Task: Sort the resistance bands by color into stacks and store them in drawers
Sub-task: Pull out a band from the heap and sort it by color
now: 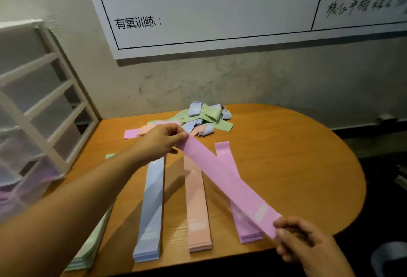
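Note:
A pink band is stretched flat in the air between both hands. My left hand pinches its far end and my right hand pinches its near end. Just under it on the wooden table lies a pink stack. To the left of that lie a peach stack, a blue stack and a green stack, the last partly hidden by my left arm. A loose pile of mixed bands sits at the table's far edge.
A white plastic drawer unit stands at the left against the wall, with purple shapes showing through its lower drawers. A whiteboard with writing hangs on the wall behind the table. Dark floor lies to the right of the table.

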